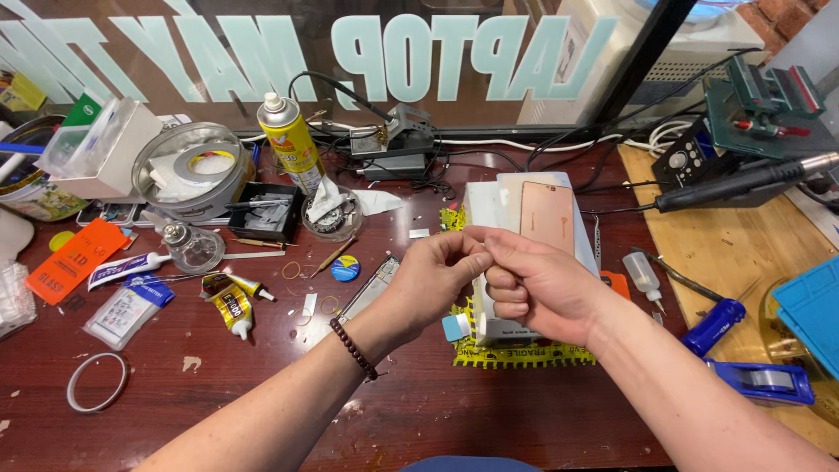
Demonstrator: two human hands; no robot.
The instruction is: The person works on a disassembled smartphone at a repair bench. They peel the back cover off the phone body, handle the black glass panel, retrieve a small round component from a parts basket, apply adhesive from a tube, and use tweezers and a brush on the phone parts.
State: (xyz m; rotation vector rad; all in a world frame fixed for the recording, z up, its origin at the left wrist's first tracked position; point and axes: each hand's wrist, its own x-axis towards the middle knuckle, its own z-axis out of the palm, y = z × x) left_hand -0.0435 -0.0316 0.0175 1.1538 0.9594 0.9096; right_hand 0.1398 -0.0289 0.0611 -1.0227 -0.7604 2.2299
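My left hand [433,281] and my right hand [535,281] meet above the dark red table [262,393], fingertips pinched together on something thin that is too small to make out. My left wrist wears a dark bead bracelet [354,349]. Just behind my hands a rose-gold phone back [548,215] lies on a white box-shaped block [489,205]. Under the block is yellow and black striped tape [520,354]. A phone frame [371,290] lies on the table to the left of my left hand.
A yellow spray can [291,140], round tin [188,175], black parts tray [266,212], glue tubes [232,306], tape ring [97,382] and orange card [77,260] lie left. A hot-air handle [743,183], blue mat [813,306] and blue tape dispenser [760,381] are right.
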